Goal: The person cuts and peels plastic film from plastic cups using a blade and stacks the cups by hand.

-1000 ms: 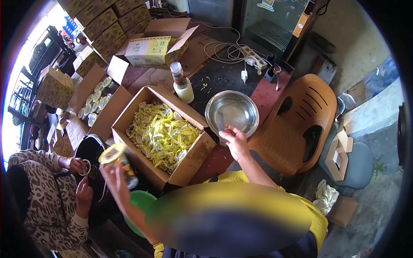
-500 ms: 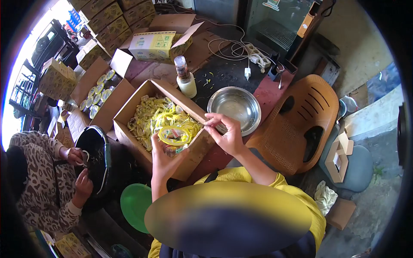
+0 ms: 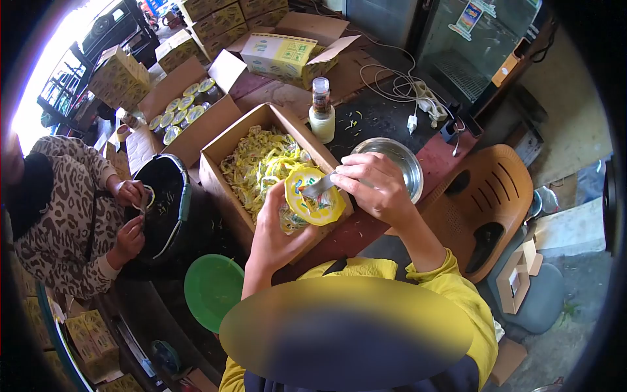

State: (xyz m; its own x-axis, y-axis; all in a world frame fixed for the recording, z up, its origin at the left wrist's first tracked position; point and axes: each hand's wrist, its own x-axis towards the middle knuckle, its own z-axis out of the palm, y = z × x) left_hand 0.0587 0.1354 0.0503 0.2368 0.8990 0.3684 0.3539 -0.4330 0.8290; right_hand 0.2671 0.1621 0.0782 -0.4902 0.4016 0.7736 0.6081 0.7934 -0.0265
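Observation:
My left hand (image 3: 277, 236) grips a clear plastic cup (image 3: 292, 221) with a yellow printed film lid (image 3: 313, 209), tilted toward me over the near end of a cardboard box (image 3: 225, 199). In my right hand (image 3: 377, 186) is a flat grey blade (image 3: 319, 187), its far end resting on or just over the lid. Whether it cuts into the film I cannot tell. The box holds a heap of yellow and clear plastic scraps (image 3: 261, 160). Behind my right hand, a steel bowl (image 3: 411, 173) is partly hidden.
At left a co-worker's hands (image 3: 127, 238) hold a small pale item over a black bucket (image 3: 185, 222). A green basin (image 3: 212, 294) sits below the table. A bottle (image 3: 322, 124), a carton of lidded cups (image 3: 225, 117), cables (image 3: 392, 95) and a brown chair (image 3: 483, 196) surround the workspace.
My right hand has moved from the box's edge to the cup, with the blade now at the lid. The lid has turned more toward me. The whole view has shifted.

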